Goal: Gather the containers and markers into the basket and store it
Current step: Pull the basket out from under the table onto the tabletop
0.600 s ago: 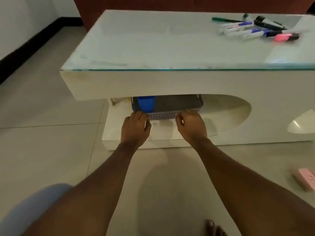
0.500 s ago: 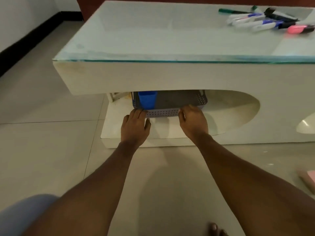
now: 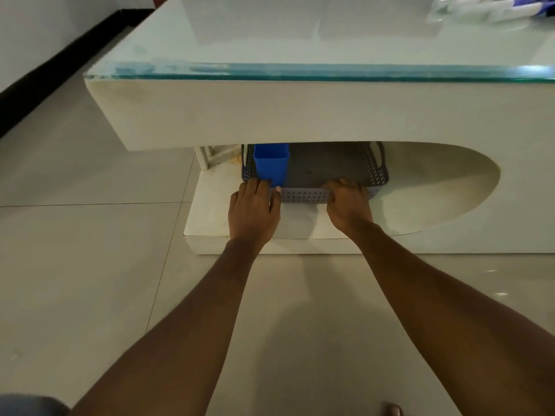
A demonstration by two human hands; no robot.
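Head view looks down on 2 bare arms reaching under a white table with a glass top. The grey perforated basket sits on the lower shelf, tucked into the recess, with 1 blue container standing upright in its near left corner. The left hand has its fingers curled over the near rim beside that container, thumb against the outer wall. The right hand hooks the same rim further right, fingers bent over the edge, their tips hidden inside. Holding the wall at 2 spread points probably keeps the basket square as it slides. The markers (blurred, at the far right of the tabletop) lie well apart from it, so gathering looks unfinished and the basket likely needs drawing out.
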